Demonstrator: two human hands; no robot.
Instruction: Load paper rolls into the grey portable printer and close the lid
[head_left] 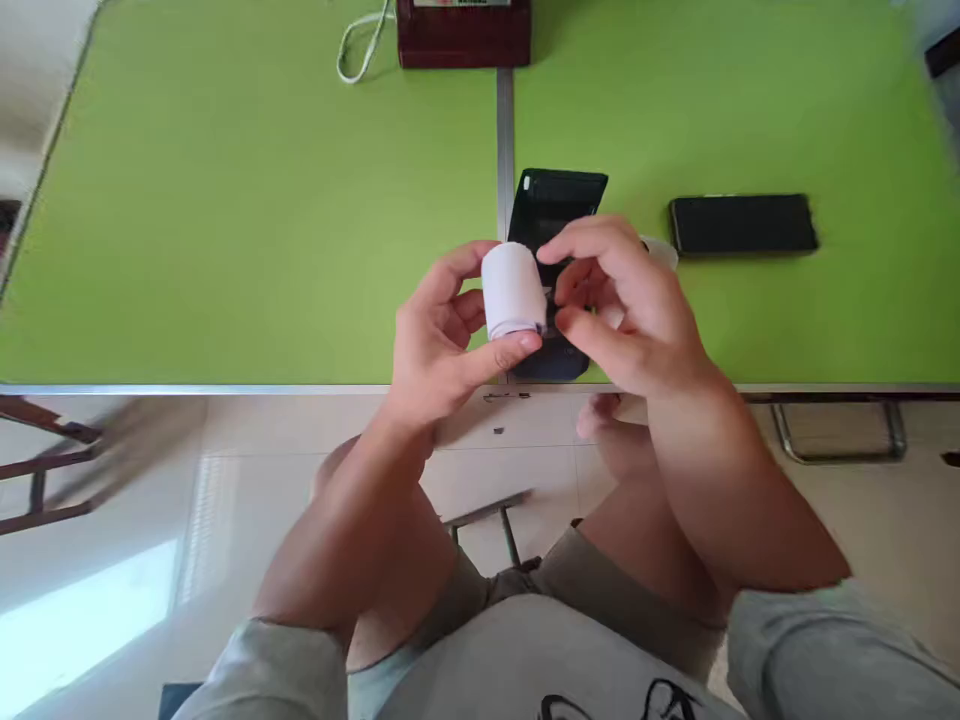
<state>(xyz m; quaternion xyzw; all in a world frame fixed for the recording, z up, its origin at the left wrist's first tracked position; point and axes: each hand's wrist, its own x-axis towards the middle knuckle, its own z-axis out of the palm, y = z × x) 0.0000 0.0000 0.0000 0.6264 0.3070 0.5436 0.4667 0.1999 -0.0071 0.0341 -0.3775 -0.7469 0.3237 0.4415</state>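
Observation:
My left hand (450, 335) is closed around a white paper roll (514, 288), thumb along its lower end and fingers at its far left side. The roll is held slightly tilted above a black device with a raised lid (559, 195), which looks like a small receipt printer. My right hand (626, 300) is just right of the roll, its fingers curved and apart. Its index fingertip and thumb are close to the roll's right side; whether they touch it I cannot tell. A small white patch shows between those fingers, too hidden to name. The roll and both hands cover the middle of the device.
A black phone (744, 225) lies on the green table (262, 200) to the right. Beside my right hand, a white round thing (661, 252) is partly hidden. A dark red box (463, 38) with a white cord (364, 50) stands at the back. A metal seam divides the table.

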